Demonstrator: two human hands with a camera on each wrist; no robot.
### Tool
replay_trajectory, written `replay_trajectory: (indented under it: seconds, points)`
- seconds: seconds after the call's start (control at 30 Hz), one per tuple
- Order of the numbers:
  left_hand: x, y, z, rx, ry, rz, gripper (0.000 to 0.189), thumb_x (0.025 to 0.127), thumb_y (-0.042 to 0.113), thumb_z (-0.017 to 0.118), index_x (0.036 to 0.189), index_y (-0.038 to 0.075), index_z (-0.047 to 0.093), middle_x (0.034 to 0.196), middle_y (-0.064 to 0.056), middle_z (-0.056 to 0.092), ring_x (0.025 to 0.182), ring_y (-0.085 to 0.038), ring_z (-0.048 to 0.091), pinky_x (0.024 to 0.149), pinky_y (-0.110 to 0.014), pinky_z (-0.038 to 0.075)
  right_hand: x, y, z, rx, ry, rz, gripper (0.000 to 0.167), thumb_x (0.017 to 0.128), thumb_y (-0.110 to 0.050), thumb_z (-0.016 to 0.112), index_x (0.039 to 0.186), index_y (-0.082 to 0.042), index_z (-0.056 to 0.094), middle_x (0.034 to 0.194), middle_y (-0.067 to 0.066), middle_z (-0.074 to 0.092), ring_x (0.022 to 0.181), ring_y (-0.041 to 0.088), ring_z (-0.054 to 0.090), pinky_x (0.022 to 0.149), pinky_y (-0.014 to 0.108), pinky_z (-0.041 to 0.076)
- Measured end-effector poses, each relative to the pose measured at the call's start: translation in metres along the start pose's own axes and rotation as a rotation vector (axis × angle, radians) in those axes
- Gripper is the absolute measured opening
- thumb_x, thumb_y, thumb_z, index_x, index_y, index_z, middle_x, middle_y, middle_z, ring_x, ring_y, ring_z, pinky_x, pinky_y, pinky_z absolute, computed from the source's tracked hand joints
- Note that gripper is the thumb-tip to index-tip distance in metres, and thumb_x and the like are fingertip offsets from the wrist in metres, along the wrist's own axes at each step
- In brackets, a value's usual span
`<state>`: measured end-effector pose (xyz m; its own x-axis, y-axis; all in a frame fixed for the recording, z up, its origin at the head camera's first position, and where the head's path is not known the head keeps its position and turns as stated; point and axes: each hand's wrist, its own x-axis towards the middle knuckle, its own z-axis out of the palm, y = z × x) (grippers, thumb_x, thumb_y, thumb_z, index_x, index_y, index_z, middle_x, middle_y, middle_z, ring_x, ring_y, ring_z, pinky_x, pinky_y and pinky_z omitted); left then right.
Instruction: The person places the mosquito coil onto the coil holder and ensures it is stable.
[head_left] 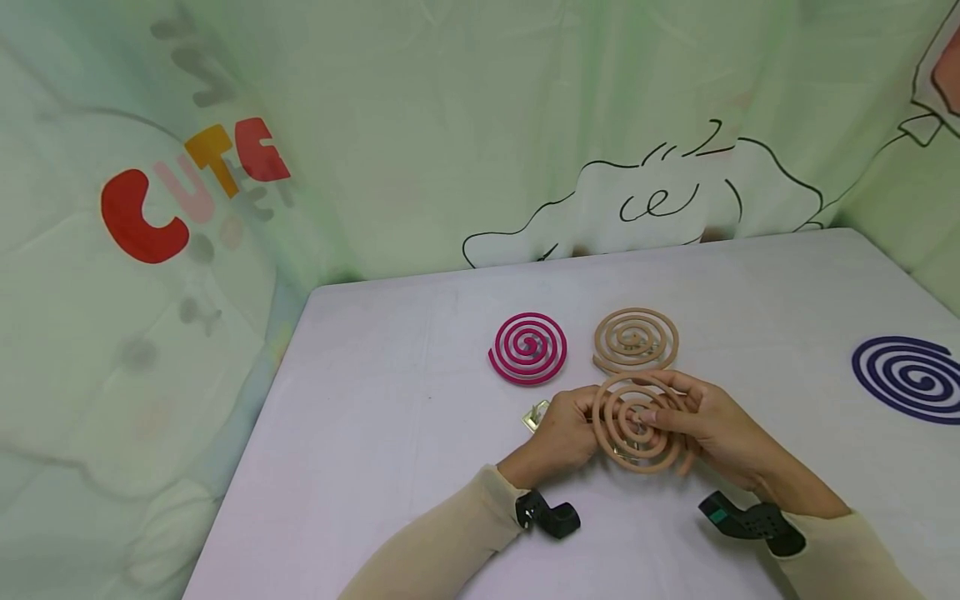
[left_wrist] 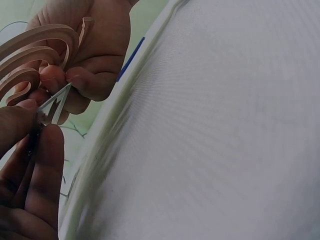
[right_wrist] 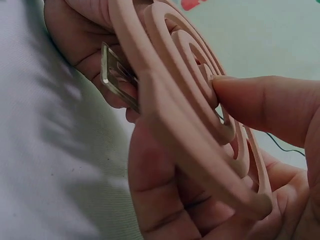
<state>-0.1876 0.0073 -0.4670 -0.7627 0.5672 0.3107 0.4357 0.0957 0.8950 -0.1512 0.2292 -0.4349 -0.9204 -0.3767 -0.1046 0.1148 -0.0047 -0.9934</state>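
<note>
My right hand (head_left: 712, 425) pinches a pinkish-tan mosquito coil (right_wrist: 185, 145) near its centre, thumb on the upper face and fingers beneath. The coil is tilted above the table. Under its left side, my left hand (head_left: 558, 437) holds a small, thin metal coil stand (left_wrist: 55, 105) between thumb and fingertips. In the right wrist view the stand's folded metal edge shows just beside the coil's outer ring. Parts of the left fingers are hidden behind the coil in the head view. A gold-coloured metal piece (head_left: 535, 415) shows just beyond the left hand.
On the white-covered table (head_left: 390, 400), a magenta coil (head_left: 530, 344) lies beyond the hands, with a tan coil (head_left: 634, 337) to its right. A dark purple coil (head_left: 922, 382) lies at the far right. A printed curtain (head_left: 450, 150) hangs behind the table.
</note>
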Motion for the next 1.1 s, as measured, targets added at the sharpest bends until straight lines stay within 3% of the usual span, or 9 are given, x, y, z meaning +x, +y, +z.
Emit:
replay_trajectory:
  seconds: [0.1,0.27,0.33,0.5,0.73,0.97,1.1]
  points:
    - [-0.0003,-0.0005,0.0005,-0.016,-0.006,-0.004,0.007,0.091,0.002,0.077,0.096,-0.002,0.078,0.092,-0.014,0.072,0.077,0.007,0.049,0.066,-0.011,0.043,-0.0001,0.0004,-0.0005,-0.01,-0.002,0.013,0.043,0.103,-0.004,0.061,0.138,-0.028,0.053,0.085,0.004,0.071,0.061,0.014,0.065,0.04,0.036,0.053]
    - [-0.0007,-0.0006,0.0011,-0.065,-0.021,-0.062,0.008,0.091,0.002,0.077,0.097,-0.003,0.077,0.088,-0.015,0.071,0.074,0.006,0.047,0.064,-0.012,0.041,0.0002,0.002,-0.0027,-0.045,0.02,0.023,0.044,0.104,-0.005,0.061,0.137,-0.034,0.057,0.102,0.002,0.075,0.06,0.015,0.064,0.039,0.036,0.052]
    - [-0.0007,-0.0005,0.0012,-0.07,-0.023,-0.09,0.009,0.091,0.003,0.078,0.097,-0.003,0.076,0.084,-0.011,0.069,0.072,0.006,0.045,0.062,-0.013,0.04,0.0005,0.0031,-0.0035,-0.049,0.023,0.029,0.044,0.104,-0.005,0.061,0.136,-0.035,0.057,0.104,0.001,0.075,0.059,0.015,0.064,0.039,0.036,0.052]
    - [-0.0003,-0.0006,0.0012,-0.015,-0.034,-0.131,0.008,0.091,0.007,0.079,0.095,0.001,0.076,0.076,0.003,0.062,0.068,0.005,0.044,0.058,-0.013,0.038,0.0014,0.0056,-0.0044,-0.068,0.03,0.067,0.043,0.104,-0.008,0.062,0.138,-0.034,0.055,0.092,0.002,0.073,0.059,0.014,0.063,0.04,0.035,0.052]
    - [0.0,0.0023,0.0009,0.092,-0.047,-0.134,0.007,0.093,0.009,0.078,0.089,0.006,0.073,0.079,0.006,0.058,0.07,0.005,0.045,0.059,-0.012,0.04,0.0013,0.0075,-0.005,-0.088,0.02,0.074,0.042,0.104,-0.009,0.062,0.138,-0.033,0.055,0.084,0.003,0.07,0.061,0.014,0.064,0.041,0.035,0.053]
    - [-0.0002,0.0034,0.0004,0.094,-0.054,-0.154,0.008,0.092,0.006,0.078,0.087,0.005,0.071,0.074,0.007,0.054,0.067,0.005,0.043,0.057,-0.013,0.038,0.002,0.0071,-0.0035,-0.067,0.008,0.066,0.041,0.103,-0.008,0.063,0.135,-0.032,0.056,0.085,0.004,0.071,0.062,0.014,0.064,0.04,0.036,0.052]
    - [0.0003,0.0014,0.0007,0.117,-0.049,-0.119,0.008,0.091,0.006,0.078,0.085,0.005,0.073,0.071,0.007,0.055,0.066,0.005,0.042,0.056,-0.012,0.037,0.0029,0.0079,-0.0038,-0.032,-0.031,0.061,0.038,0.103,-0.007,0.062,0.135,-0.028,0.056,0.079,0.004,0.07,0.063,0.013,0.066,0.041,0.036,0.053]
